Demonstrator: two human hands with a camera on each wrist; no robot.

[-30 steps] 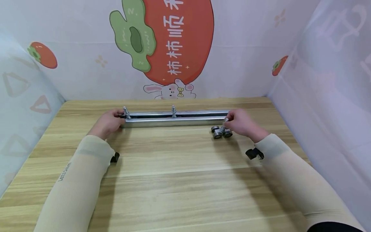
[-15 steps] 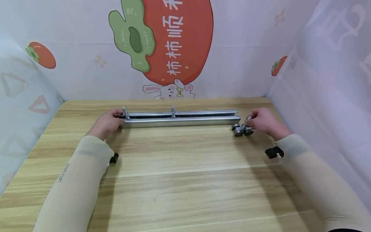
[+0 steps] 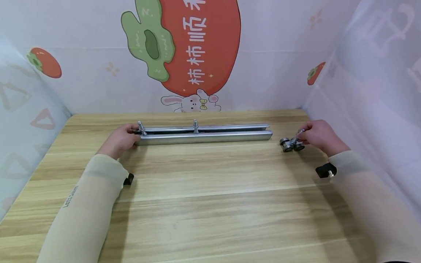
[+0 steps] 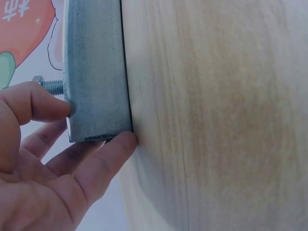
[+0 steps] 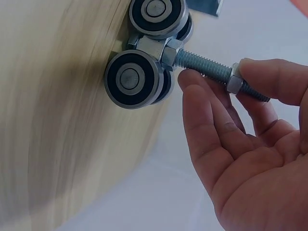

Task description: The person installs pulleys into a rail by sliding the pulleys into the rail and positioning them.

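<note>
A long, silvery metal channel rail lies across the back of the table. Two threaded bolts with nuts stick up from its slot, one bolt near the middle and one bolt at the left end. My left hand holds that left end, thumb on the upper edge and fingertips across the end face. To the right of the rail, apart from it, my right hand pinches the threaded stem of a four-wheeled roller trolley between thumb and fingers. The stem tilts to the right, wheels close to the tabletop.
The wood-grain table is enclosed by a printed back cloth and pale side cloths. A black wrist camera mount hangs by the right sleeve, and another black mount by the left.
My right hand has carried the roller trolley rightward, away from the rail, whose right end now shows fully. The left hand has stayed on the rail's left end.
</note>
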